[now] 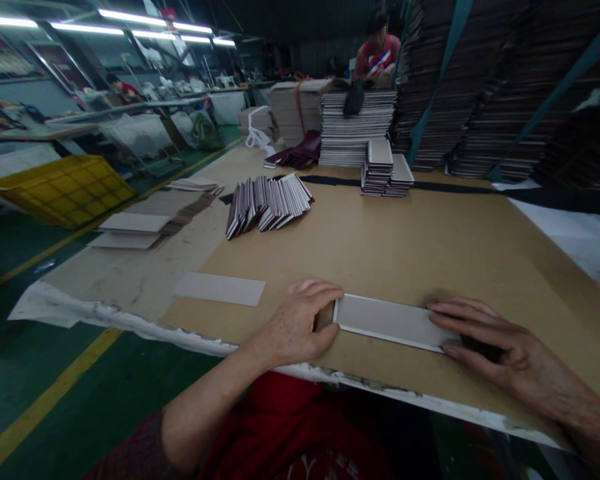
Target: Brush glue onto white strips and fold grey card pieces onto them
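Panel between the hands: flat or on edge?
Flat: the panel shows its broad grey face upward, left hand and right hand at opposite ends.

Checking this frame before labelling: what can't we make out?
All head view:
- Panel, right end: partly covered by right hand.
- Panel underside: faces the table.
- Left hand, palm: hidden by its own back.
- Red shirt, print: cut off by bottom edge.
- Tall stacks, tops: cut off by top edge.

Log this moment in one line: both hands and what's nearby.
left hand: at left end of pale-edged panel | right hand: at its right end | nearby: gray strip on table, left of left hand
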Tool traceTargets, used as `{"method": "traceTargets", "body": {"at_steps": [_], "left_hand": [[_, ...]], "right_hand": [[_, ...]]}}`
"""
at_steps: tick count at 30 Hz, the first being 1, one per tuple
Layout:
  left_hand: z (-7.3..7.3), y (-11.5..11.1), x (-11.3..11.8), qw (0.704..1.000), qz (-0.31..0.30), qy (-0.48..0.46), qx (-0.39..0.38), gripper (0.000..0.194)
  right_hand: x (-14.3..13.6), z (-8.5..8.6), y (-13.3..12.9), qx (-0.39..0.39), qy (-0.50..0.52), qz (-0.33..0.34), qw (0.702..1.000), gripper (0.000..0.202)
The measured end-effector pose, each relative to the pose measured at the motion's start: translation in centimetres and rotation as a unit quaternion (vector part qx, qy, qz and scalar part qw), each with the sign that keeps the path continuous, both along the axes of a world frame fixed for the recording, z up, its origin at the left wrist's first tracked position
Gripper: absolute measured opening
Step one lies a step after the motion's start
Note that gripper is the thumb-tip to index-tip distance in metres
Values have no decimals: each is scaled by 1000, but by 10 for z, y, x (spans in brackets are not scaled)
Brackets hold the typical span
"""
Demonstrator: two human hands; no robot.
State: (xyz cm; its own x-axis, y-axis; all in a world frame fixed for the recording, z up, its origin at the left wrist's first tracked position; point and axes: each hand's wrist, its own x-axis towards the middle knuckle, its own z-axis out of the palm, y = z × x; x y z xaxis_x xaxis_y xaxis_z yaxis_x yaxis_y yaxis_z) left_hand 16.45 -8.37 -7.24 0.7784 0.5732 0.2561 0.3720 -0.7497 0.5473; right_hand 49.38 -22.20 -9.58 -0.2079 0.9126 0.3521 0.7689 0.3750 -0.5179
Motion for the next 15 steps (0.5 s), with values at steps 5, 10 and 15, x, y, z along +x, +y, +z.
{"method": "traceTargets", "body": {"at_steps": [5,10,15], "left_hand": [[0,0,0,1000,-2,-12,-6,54],[-1,0,1,1000,-1,-18,-4,48],[-3,0,1,1000,0,-15,16,28]], "right_hand": [[-2,1,1,13,3,-2,1000,36],[-2,1,2,-2,3,-7,1000,36],[-2,2,1,-10,16,-13,1000,36]]}}
